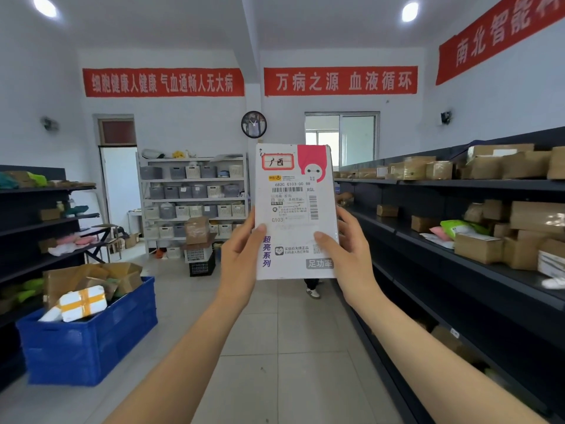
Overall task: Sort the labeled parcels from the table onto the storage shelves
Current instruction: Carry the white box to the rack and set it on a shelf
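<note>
Parcel [295, 209] held upright, gripped by both hands, left [241, 255] and right [348, 255].

Dark shelves on the right [443, 183] bearing cardboard boxes [478, 247] and a green pouch [455, 228], shelves on the left [36, 228] bearing pink packets [78, 240], back rack [192, 180] bearing baskets [192, 172], tiled floor [275, 362] bearing a blue crate [91, 347] of parcels and a black crate [201, 267].
</note>
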{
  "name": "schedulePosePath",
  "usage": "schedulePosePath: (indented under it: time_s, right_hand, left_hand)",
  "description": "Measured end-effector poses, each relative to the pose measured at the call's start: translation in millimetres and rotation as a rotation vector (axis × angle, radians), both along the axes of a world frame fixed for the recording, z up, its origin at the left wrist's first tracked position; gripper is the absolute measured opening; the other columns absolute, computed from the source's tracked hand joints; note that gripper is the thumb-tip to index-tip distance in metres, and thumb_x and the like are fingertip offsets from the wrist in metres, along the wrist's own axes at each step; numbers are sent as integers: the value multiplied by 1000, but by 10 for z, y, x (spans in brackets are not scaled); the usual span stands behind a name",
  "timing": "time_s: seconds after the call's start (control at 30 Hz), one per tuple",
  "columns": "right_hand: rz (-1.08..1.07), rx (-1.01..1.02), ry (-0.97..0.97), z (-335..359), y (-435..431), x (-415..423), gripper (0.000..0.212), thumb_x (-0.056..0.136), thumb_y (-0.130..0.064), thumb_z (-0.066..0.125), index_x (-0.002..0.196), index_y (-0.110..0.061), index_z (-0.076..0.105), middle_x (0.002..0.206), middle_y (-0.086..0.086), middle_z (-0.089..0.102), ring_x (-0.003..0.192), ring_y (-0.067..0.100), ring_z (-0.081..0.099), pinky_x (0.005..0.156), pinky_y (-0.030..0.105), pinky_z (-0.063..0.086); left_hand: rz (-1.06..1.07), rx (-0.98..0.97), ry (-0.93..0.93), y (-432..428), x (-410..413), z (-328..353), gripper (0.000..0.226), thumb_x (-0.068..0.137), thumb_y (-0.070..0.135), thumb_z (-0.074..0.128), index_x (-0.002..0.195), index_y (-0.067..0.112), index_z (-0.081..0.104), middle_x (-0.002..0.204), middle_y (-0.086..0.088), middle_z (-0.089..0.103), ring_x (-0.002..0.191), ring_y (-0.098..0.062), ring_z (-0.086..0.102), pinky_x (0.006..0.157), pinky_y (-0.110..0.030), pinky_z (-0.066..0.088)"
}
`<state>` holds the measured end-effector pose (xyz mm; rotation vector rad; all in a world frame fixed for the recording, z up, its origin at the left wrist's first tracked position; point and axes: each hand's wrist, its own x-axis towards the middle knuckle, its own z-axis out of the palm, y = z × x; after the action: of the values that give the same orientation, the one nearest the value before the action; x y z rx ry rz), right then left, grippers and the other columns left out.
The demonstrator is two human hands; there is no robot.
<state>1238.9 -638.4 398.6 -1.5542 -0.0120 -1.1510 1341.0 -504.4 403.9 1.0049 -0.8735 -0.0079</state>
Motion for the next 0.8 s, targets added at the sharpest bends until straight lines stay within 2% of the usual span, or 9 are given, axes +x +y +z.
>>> schedulePosePath:
  time_s: [0.13, 0.27, 0.37, 0.43, 0.53, 0.63, 0.7, 0.8]
  right_hand:
    - [-33, -13, -5, -48, -440, 305, 53, 88, -12, 66, 135, -26, 46, 128, 2, 63, 104, 20, 70, 77, 42, 62]
    - [-67, -15, -21, -7, -975, 546, 53, 88, -12, 65, 135, -27, 46, 125, 0, 63, 103, 18, 70, 71, 31, 61]
    - [-104, -39, -15, 57, -1374, 641, 51, 88, -14, 66, 132, -31, 47, 123, -4, 63, 103, 17, 70, 71, 30, 61]
    - [-129, -45, -9, 62, -1605, 666, 50, 88, -13, 65, 131, -31, 47, 122, -6, 64, 101, 15, 70, 71, 29, 61]
    - [-207, -29, 2, 26, -1944, 650, 53, 88, -15, 67, 134, -27, 46, 125, -2, 63, 103, 17, 70, 76, 35, 61]
    - [-296, -11, 11, -29, -2288, 526, 53, 86, -17, 68, 133, -29, 47, 127, 1, 62, 104, 18, 69, 78, 38, 61]
    - [-386, -16, 11, -54, -2480, 401, 52, 86, -16, 68, 132, -29, 48, 126, 1, 62, 105, 17, 68, 78, 34, 60]
    - [-540, -40, 13, -99, -2695, 185, 52, 86, -17, 69, 132, -28, 48, 126, -1, 62, 110, 15, 65, 81, 33, 59]
  left_hand:
    - [-22, 14, -2, -452, 313, -42, 35, 96, 14, 49, 125, 29, 61, 119, -4, 69, 94, -18, 71, 62, -22, 56]
    - [-48, 28, -7, -1053, 628, 5, 38, 96, 15, 49, 133, 17, 56, 122, -8, 67, 95, -19, 71, 63, -21, 56]
    - [-80, 2, -2, -1508, 774, 42, 35, 96, 14, 49, 129, 22, 59, 119, -4, 69, 96, -19, 71, 63, -21, 56]
    - [-109, -14, 23, -1784, 838, 40, 34, 95, 13, 50, 125, 26, 59, 113, -1, 70, 88, -12, 72, 62, -21, 57]
    - [-163, -6, 28, -2215, 896, 26, 35, 94, 14, 51, 125, 28, 58, 108, 3, 71, 80, -9, 72, 58, -20, 57]
    - [-257, -2, 42, -2655, 861, -1, 32, 94, 12, 52, 114, 35, 61, 100, 6, 72, 74, -5, 72, 54, -16, 54]
    - [-350, 6, 58, -2943, 833, -21, 34, 94, 11, 51, 121, 30, 59, 100, 5, 71, 76, -5, 72, 55, -16, 54]
    - [-516, 27, 43, -3380, 754, -61, 39, 94, 15, 52, 132, 22, 56, 117, -7, 67, 93, -15, 71, 62, -20, 57]
